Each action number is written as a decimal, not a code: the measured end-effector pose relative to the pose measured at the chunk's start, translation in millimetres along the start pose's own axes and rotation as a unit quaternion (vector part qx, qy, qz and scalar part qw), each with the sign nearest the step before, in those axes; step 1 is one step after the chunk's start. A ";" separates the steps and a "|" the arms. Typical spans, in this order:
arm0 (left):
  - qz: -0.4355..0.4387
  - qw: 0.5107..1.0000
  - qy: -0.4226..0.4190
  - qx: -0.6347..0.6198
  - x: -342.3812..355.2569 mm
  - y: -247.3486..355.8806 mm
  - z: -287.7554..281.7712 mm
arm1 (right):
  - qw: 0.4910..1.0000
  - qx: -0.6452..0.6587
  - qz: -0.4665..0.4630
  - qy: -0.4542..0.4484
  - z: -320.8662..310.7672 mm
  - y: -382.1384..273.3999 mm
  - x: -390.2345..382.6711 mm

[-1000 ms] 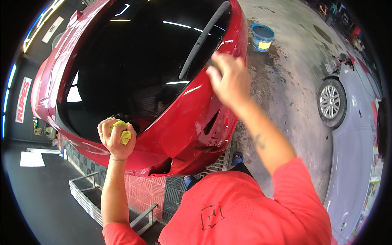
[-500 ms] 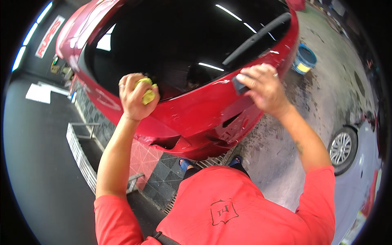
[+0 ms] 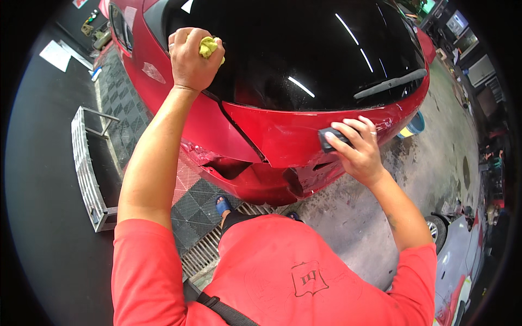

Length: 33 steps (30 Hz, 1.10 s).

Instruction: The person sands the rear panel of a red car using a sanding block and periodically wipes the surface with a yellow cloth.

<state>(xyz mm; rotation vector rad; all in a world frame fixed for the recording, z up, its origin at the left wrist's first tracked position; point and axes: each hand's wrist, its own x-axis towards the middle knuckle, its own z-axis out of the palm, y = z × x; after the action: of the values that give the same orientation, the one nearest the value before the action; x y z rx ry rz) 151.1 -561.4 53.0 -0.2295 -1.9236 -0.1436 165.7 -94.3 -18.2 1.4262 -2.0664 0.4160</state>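
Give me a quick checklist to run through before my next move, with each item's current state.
1. Left hand secure on the crumpled yellow cloth: ok, bunched in the grip.
2. Right hand secure on the dark block: ok, held between thumb and fingers.
3. Block flat against the red tailgate: cannot tell; contact is not clear from this angle.
4. Rear wiper apart from both hands: ok, it lies across the rear window.
5. Rear bumper openings covered: not ok, a dark opening shows on its left part.
6. Both blue sandals well placed: cannot tell, the right one is mostly hidden.
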 end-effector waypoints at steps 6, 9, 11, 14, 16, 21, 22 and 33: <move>-0.003 1.000 -0.015 -0.006 -1.1 -2.1 7.6 | 0.997 -0.033 0.019 0.065 74.0 -97.8 107.9; -0.002 1.000 -0.002 -0.008 -5.2 -2.4 1.4 | 0.998 -0.030 0.033 0.050 55.3 -93.8 83.6; 0.002 1.000 0.007 -0.013 -1.4 -1.3 2.1 | 0.998 -0.037 0.032 0.036 37.0 -78.6 36.1; 0.011 0.999 0.019 -0.023 -0.8 -4.4 3.6 | 0.998 -0.035 0.027 0.032 38.1 -82.1 40.0; 0.015 0.999 0.015 -0.029 -4.2 -7.5 6.4 | 0.997 -0.039 0.039 0.058 64.4 -104.8 79.8; 0.022 0.999 0.005 -0.030 -6.4 -10.2 0.9 | 0.999 -0.032 0.041 0.012 54.7 -113.5 85.1; 0.019 0.999 0.008 -0.033 -6.5 -8.9 1.7 | 0.999 -0.020 0.044 -0.016 37.1 -111.7 66.6; 0.011 0.999 0.028 -0.042 -10.0 -15.1 11.3 | 0.994 0.022 0.097 -0.050 33.0 -141.9 55.1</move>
<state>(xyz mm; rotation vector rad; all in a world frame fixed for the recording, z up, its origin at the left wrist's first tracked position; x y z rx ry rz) 140.8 -574.6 39.8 -0.3001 -1.8603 -0.2140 273.2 -207.1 -19.8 1.2986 -2.3009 0.4797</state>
